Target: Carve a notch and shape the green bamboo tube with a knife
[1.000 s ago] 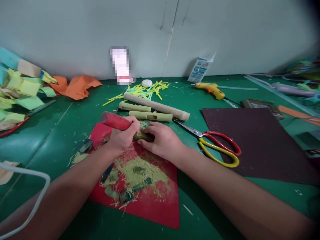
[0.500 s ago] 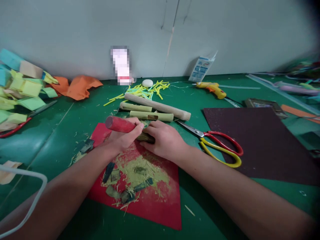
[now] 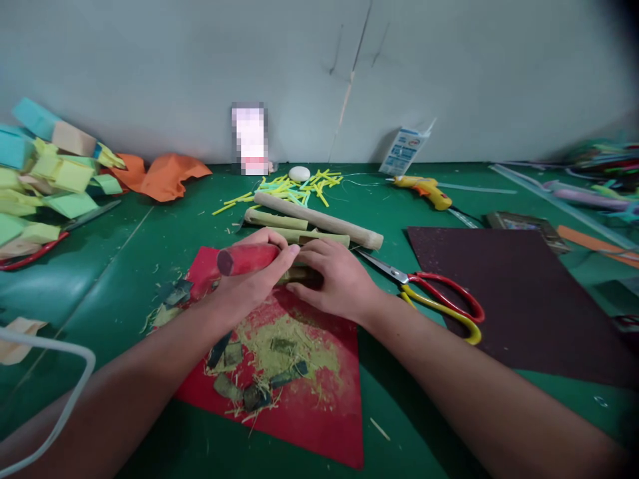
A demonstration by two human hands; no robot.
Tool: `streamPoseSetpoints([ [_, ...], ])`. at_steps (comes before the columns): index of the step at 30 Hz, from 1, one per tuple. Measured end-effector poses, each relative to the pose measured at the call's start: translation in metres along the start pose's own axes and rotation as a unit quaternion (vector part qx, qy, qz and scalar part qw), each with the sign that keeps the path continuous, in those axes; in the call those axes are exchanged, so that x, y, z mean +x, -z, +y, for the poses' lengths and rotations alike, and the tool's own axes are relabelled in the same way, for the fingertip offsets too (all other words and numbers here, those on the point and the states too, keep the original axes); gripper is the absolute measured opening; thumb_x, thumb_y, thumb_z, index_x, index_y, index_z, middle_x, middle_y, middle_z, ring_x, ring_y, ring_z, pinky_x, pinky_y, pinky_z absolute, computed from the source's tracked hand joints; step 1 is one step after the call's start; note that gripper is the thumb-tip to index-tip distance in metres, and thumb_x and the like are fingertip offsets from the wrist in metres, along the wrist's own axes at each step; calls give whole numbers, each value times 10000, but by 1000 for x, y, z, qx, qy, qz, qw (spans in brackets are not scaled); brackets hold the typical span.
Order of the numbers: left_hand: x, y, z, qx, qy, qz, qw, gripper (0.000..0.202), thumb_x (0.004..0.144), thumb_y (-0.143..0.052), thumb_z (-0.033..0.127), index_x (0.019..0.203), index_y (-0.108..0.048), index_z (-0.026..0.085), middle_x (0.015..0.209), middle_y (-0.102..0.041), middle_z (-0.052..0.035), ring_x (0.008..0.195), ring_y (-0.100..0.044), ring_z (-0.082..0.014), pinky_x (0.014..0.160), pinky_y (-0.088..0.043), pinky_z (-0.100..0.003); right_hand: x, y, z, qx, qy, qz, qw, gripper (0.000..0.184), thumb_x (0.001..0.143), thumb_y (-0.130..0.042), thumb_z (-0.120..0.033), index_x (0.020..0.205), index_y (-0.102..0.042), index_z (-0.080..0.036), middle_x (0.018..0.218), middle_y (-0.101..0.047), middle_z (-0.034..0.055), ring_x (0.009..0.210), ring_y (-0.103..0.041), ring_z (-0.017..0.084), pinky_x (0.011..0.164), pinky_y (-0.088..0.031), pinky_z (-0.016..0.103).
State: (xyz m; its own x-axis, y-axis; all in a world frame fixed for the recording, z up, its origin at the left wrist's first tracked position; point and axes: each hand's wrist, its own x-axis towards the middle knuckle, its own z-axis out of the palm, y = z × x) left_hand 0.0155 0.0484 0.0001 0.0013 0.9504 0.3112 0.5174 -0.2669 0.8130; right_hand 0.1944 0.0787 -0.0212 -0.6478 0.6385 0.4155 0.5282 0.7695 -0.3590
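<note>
My left hand is closed around the thick red handle of a tool whose working end is hidden behind my fingers. Close beside it, my right hand grips a short olive-brown bamboo piece, mostly covered by the fingers. Both hands are over a red sheet strewn with fine yellowish dust, shavings and several dark green chips. Just behind my hands lie cut bamboo tubes and a longer pale stick.
Scissors with red and yellow handles lie at right, by a dark brown sheet. Behind are a yellow glue gun, yellow straw pieces and a blurred phone. Folded paper pieces fill the left.
The red handle has swung more level, its butt end turned towards me. Both hands have shifted slightly away from me with the bamboo piece, and the view has tilted up a little.
</note>
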Motion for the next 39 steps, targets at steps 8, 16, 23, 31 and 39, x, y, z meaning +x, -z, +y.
streamPoseSetpoints([
  [8,-1,2,5,109,5,-16,994,224,856,-587,356,1052,-574,248,695,-633,29,645,-607,-161,595,-446,-278,-7,11,-30,81,12,179,980,542,772,-724,-475,1185,-594,-149,954,-699,91,826,-664,200,705,-530,322],
  [16,-5,5,19,340,-54,-161,925,465,796,-627,297,1242,-514,235,863,-700,-31,750,-663,-252,585,-392,-312,-5,13,-47,93,-6,206,974,259,784,-697,-335,976,-657,-166,893,-753,67,765,-716,209,691,-553,327],
  [23,1,36,11,274,-75,-28,958,313,876,-559,364,1152,-587,219,761,-641,9,647,-584,-153,618,-432,-285,-1,12,-33,280,-167,341,882,215,880,-617,-323,1041,-699,-206,1051,-747,64,979,-702,208,872,-560,370],
  [31,-8,28,-22,315,-183,-177,915,239,833,-659,372,947,-662,161,930,-657,-78,905,-586,-242,788,-477,-367,2,11,-34,292,-243,332,863,186,766,-761,-372,847,-667,-233,875,-704,25,787,-680,189,738,-568,356],
  [39,-4,16,-37,282,-235,-165,915,243,897,-547,350,885,-672,142,868,-635,-86,842,-573,-221,732,-471,-349,5,12,-31,320,-249,186,895,271,825,-668,-397,1014,-674,-204,826,-716,50,659,-653,172,610,-543,329],
])
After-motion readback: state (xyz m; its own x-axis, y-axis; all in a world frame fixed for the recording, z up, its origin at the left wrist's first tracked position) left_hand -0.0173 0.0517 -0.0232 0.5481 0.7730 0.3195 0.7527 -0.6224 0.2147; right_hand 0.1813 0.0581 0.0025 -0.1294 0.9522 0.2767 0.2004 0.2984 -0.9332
